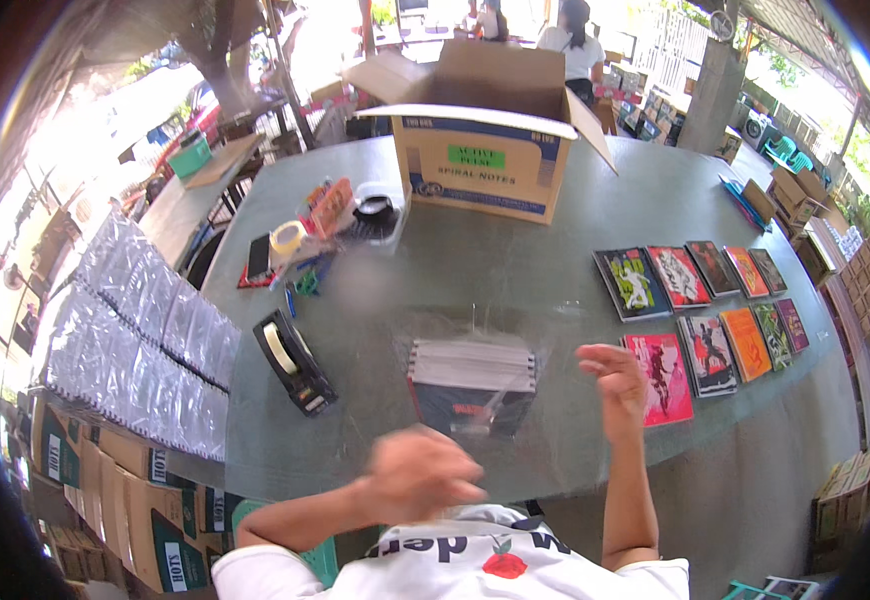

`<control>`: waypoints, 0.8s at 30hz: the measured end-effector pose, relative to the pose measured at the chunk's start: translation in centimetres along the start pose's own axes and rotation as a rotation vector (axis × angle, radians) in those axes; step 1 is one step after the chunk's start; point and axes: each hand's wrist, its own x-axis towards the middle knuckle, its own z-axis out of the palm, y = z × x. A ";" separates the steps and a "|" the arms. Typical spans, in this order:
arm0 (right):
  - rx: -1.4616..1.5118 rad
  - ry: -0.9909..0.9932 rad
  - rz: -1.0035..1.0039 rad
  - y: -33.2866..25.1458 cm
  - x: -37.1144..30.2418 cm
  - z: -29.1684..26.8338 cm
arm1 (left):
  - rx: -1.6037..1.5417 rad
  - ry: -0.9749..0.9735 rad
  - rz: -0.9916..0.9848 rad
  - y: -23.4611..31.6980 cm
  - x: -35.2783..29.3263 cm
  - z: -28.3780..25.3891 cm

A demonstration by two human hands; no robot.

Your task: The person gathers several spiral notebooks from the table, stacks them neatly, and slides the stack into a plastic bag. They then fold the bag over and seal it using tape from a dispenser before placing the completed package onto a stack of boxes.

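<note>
Spiral-bound notebooks (470,390) sit stacked inside clear plastic film (533,352) on the worktop (510,265), in front of the person and between the two hands. The left hand (420,470), blurred, is at the near side of the stack, its fingers curled; whether they pinch any film I cannot tell. The right hand (617,388) is to the right of the stack, fingers partly bent, its hold on the film equally unclear. Left of the stack is a black tape dispenser (305,380); beyond it stands an open carton (480,170)
</note>
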 end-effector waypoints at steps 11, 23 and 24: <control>-0.299 -0.037 0.125 7.4 -1.5 4.7 | 0.656 -0.340 -0.116 -7.0 7.6 -1.2; -0.206 0.022 0.064 7.1 -3.5 5.1 | 0.334 -0.679 -0.156 -3.9 4.4 -2.4; -0.510 -0.003 -0.113 6.7 -4.2 4.2 | 0.380 -0.724 -0.130 -3.4 4.6 -2.8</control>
